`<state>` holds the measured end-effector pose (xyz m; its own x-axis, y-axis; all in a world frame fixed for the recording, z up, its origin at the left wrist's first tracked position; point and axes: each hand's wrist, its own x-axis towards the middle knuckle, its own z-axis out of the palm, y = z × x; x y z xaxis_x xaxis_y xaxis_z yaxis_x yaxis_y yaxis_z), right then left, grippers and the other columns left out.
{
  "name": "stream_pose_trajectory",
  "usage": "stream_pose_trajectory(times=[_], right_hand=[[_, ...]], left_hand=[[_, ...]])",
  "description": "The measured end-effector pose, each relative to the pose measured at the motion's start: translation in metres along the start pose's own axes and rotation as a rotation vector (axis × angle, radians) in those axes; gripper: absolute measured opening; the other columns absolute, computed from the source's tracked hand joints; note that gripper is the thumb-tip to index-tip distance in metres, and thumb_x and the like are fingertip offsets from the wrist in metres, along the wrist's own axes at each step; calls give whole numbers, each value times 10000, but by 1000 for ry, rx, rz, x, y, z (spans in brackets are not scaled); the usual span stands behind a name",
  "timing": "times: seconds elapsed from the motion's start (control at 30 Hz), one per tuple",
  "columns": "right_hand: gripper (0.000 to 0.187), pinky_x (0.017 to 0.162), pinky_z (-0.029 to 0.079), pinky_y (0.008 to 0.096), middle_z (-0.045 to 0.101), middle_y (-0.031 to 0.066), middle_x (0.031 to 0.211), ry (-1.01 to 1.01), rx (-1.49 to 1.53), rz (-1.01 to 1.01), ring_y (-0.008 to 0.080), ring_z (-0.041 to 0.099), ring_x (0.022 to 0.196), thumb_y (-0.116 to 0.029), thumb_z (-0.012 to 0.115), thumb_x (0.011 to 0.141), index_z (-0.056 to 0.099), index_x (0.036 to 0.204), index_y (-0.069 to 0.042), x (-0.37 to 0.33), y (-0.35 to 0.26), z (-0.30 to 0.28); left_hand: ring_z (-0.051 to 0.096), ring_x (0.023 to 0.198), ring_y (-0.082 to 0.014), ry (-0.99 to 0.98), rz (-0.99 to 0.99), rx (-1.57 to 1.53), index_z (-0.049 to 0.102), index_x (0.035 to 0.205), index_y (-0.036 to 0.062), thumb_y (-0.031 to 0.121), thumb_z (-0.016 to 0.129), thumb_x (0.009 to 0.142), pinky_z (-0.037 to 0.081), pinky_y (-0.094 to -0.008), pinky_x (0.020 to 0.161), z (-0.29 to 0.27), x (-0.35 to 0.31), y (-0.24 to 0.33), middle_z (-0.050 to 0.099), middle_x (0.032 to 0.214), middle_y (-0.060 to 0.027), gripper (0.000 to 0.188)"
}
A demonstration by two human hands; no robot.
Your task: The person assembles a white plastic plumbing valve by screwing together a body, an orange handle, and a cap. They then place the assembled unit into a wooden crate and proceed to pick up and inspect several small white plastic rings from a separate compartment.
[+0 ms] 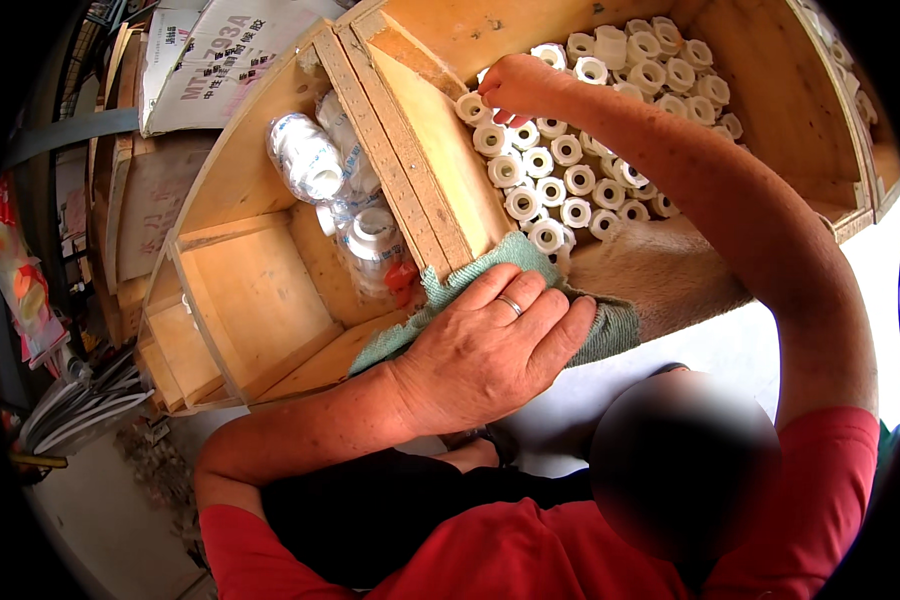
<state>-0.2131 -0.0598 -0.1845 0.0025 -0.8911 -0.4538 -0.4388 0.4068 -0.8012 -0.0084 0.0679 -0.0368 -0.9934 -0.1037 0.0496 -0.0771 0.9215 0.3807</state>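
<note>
My left hand (485,345), with a ring on one finger, bears palm down on a green cloth (610,332) draped over the near rim of a wooden bin. Its fingers curl over the cloth at the rim. My right arm crosses the bin, and my right hand (523,88) is over a layer of white plastic pipe fittings (578,180), beside the wooden divider (400,150). The right fingers are bent and drawn together, with their tips low among the fittings. What they hold, if anything, is hidden. Many fittings stand with their round openings facing up.
Left of the divider, another wooden compartment (260,290) holds clear plastic bags (305,158) with white parts and a red piece. A printed carton (215,65) leans at the upper left. Grey tubing (85,400) lies at the far left. Brown cardboard (660,275) edges the near right side.
</note>
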Motion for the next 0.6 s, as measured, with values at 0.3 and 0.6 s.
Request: stream_pose_trajectory(times=[0.3,0.6], right_hand=[[241,591,569,304,720,54,783,-49,-325,-27,157,695,610,-109,480,878,718,879,-72,2,-6,-4],[206,658,552,368,703,135,879,159,-419,-243,259,693,775,-129,573,815,693,970,-68,1,-20,-59]], left_hand=[[549,937,-265,-13,-8,0,557,1182,-25,181,722,598,440,-398,881,0,-1,0,568,999,-104,641],[551,937,-266,-19,5,-3,557,1170,-39,195,726,585,440,-397,887,-2,1,1,573,1003,-110,653]])
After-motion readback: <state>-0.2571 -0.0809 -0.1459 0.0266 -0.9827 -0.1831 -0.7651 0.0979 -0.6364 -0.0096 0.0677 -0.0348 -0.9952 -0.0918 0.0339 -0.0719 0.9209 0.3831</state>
